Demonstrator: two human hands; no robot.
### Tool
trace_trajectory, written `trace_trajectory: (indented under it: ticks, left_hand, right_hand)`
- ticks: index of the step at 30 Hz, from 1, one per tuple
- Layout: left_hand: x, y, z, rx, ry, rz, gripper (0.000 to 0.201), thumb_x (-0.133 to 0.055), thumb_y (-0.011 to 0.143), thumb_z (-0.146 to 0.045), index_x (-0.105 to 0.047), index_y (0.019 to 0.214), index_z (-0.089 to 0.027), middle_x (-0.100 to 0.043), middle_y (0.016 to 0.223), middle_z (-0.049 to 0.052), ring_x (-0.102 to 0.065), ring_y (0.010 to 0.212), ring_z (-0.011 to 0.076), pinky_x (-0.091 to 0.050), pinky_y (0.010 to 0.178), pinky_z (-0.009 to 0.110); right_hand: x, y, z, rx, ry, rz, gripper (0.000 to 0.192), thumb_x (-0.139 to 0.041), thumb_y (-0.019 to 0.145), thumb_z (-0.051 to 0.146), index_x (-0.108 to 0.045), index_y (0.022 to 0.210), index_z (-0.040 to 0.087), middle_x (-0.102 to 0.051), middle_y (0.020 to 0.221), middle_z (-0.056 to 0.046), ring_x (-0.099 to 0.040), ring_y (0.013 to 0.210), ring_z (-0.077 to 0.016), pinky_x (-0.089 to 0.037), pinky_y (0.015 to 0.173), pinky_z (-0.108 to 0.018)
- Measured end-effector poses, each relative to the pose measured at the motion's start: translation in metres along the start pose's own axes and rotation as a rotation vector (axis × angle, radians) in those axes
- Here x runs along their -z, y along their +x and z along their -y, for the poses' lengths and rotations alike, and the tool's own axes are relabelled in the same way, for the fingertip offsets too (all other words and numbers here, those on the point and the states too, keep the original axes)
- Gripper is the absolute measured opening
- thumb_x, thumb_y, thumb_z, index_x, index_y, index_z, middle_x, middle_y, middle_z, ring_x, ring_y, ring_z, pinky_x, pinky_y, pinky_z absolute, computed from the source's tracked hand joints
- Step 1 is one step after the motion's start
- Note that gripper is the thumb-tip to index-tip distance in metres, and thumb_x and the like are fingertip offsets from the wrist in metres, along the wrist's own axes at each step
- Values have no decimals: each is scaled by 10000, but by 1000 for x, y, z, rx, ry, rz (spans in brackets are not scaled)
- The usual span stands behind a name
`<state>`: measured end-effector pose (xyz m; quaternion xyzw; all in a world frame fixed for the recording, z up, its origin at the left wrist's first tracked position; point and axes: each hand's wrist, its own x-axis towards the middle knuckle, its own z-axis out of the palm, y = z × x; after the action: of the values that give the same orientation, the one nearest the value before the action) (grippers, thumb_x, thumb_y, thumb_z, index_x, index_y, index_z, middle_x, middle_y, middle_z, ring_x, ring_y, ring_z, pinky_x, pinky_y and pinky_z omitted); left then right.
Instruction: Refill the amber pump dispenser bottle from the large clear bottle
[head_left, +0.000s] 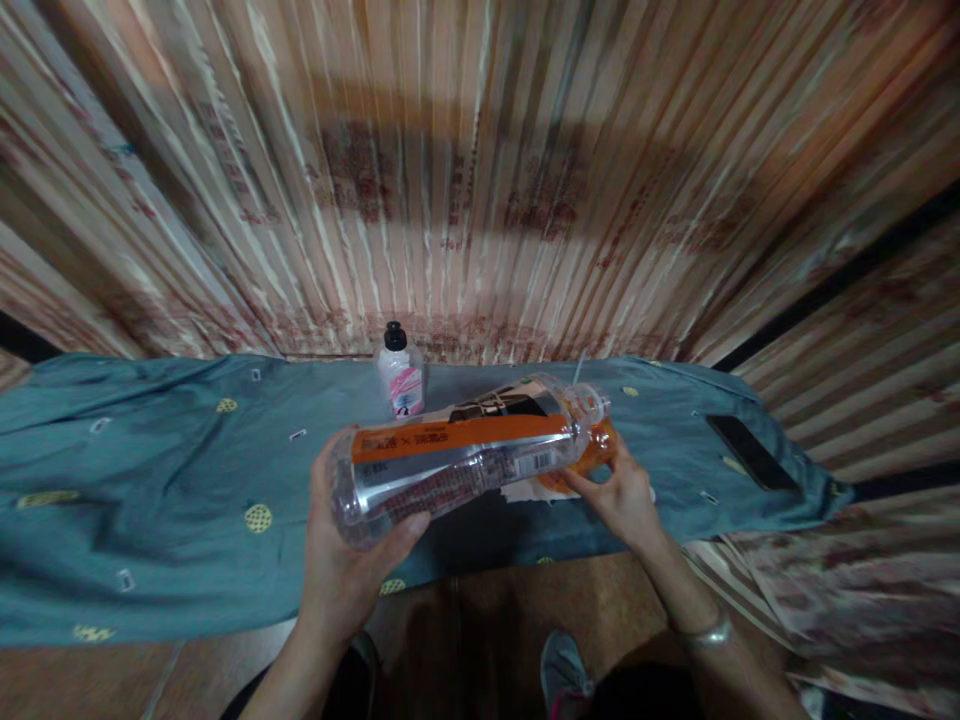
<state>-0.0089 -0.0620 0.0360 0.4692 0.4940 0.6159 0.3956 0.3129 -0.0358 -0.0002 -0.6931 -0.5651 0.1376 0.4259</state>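
Note:
My left hand [345, 560] is wrapped round the base end of a large clear plastic bottle [457, 455] with an orange and silver label. The bottle lies nearly level in the air, its uncapped mouth pointing right and slightly up. Just behind and below that mouth, my right hand [622, 495] grips a small see-through orange container [596, 450], whose exact kind is partly hidden by the bottle neck. A thin pale stick [580, 367] shows above it. Under the container, a white sheet with orange on it [536, 490] lies on the cloth.
A clear pump-style bottle with black cap and pink label [401, 380] stands at the back of the bench, which wears a teal cloth [172, 470]. A dark phone [750, 452] lies at the right. A pleated curtain [450, 180] hangs right behind the bench.

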Motion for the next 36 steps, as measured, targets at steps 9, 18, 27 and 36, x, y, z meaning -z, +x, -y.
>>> trace_trajectory:
  ticks: [9,18,27,36]
  left_hand:
    - [-9,-3,-8,-10,10,-63,926,-976,635,-466,-531,1415,-239,-681,1318,111,-682,1240,361,-626,1002,491]
    - [-5,0,-6,-6,8,-32,952,-994,588,-416,-537,1405,-239,-693,1303,108,-693,1219,361,-628,1000,493]
    - [-13,-5,-11,3,-13,-78,897,-980,622,-423,-560,1393,-240,-701,1288,102,-693,1219,351,-618,1011,487]
    - [-10,-4,-9,6,-21,-62,925,-981,617,-386,-544,1417,-226,-703,1288,102,-699,1214,346,-612,1032,485]
  right_hand:
    - [0,-1,-3,9,-8,9,827,-798,707,728,-653,1310,182,-843,1099,-143,-814,981,-372,-650,860,-469]
    - [-1,0,-1,4,-10,5,839,-793,699,735,-653,1303,171,-839,1104,-160,-806,1002,-385,-644,851,-472]
    - [0,-1,0,20,-27,5,776,-786,718,722,-665,1268,189,-839,1096,-141,-806,996,-369,-644,843,-450]
    - [-1,0,-3,11,-10,5,811,-804,693,724,-659,1276,179,-843,1067,-144,-810,961,-371,-646,819,-455]
